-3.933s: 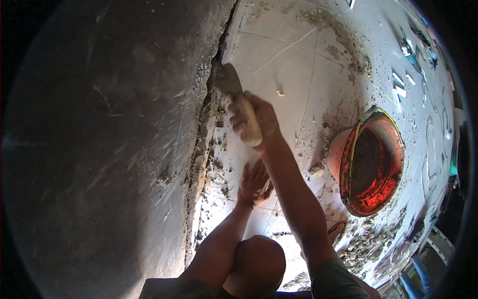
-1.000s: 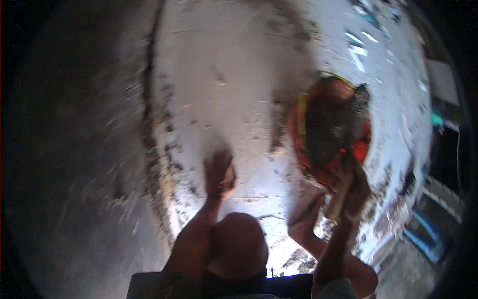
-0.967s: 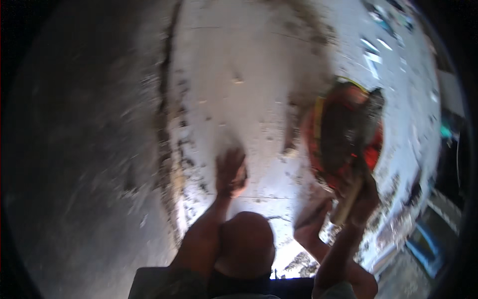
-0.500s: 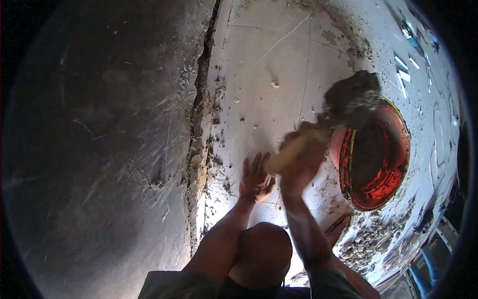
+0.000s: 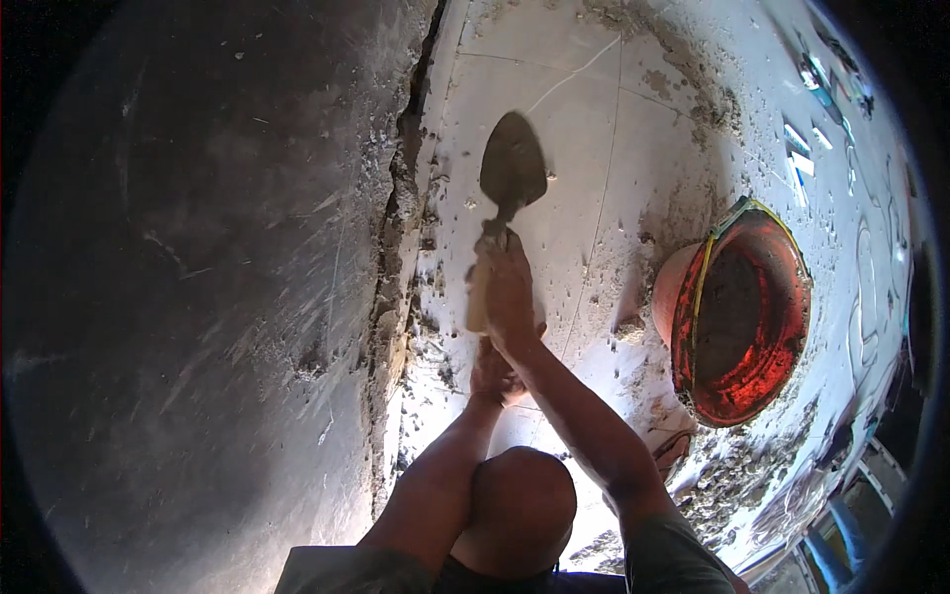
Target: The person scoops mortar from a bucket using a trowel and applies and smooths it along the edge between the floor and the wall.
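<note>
My right hand point(image 5: 510, 297) is closed around the pale handle of a pointed trowel point(image 5: 514, 163). Its dark grey, leaf-shaped blade points away from me above the light tiled surface. Just below it, my left hand point(image 5: 492, 378) rests on the tiles near the long gap. The right hand and the trowel handle hide most of the left fingers; what shows of that hand looks flat, with the thumb out to the side. To the right is a red bucket point(image 5: 767, 368), tilted toward me in the view, with a yellowish rim and grey residue inside.
A rough crack point(image 5: 391, 213) runs lengthwise between the tiles and a dark grey slab point(image 5: 218, 247) on the left. Crumbs of mortar point(image 5: 742, 470) litter the lower right. My bare knee point(image 5: 524, 505) is at the bottom centre. Small tools and scraps point(image 5: 816, 79) lie far right.
My right hand has swung the trowel left, from beside the bucket to above my left hand. The dark mass seen on the blade before no longer shows as a lump. My left hand stays put.
</note>
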Available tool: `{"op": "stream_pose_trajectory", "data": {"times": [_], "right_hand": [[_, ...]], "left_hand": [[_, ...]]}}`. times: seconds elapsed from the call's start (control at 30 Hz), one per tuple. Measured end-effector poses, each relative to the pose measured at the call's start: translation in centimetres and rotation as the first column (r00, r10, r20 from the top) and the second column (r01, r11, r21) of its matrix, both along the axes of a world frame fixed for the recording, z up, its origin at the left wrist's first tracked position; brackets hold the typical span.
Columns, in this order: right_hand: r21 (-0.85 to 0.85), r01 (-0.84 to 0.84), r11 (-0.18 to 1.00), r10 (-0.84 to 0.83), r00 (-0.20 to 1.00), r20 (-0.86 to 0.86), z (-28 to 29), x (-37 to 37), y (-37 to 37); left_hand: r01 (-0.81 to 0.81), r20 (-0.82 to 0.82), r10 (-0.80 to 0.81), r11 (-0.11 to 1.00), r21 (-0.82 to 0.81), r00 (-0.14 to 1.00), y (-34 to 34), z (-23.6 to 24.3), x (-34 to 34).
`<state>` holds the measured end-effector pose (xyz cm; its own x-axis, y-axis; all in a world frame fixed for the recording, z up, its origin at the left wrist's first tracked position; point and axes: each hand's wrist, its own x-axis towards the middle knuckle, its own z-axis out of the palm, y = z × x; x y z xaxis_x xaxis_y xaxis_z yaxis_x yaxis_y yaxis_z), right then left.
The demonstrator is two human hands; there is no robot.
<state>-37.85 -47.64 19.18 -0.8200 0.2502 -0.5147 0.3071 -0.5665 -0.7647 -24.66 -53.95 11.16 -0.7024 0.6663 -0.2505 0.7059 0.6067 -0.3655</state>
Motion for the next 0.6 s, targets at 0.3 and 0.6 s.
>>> {"op": "stream_pose_trajectory", "data": {"times": [0.3, 0.6], "right_hand": [[-0.420, -0.152, 0.895, 0.301, 0.900, 0.315, 4.6, 4.2, -1.8], [-0.154, -0.286, 0.946, 0.317, 0.914, 0.252, 6.4, 4.2, 0.9]], "left_hand": [[-0.421, 0.464, 0.150, 0.713, 0.561, 0.873, -0.1, 0.5, -0.4], [-0.432, 0.448, 0.186, 0.719, 0.544, 0.874, -0.3, -0.2, -0.2]]}}
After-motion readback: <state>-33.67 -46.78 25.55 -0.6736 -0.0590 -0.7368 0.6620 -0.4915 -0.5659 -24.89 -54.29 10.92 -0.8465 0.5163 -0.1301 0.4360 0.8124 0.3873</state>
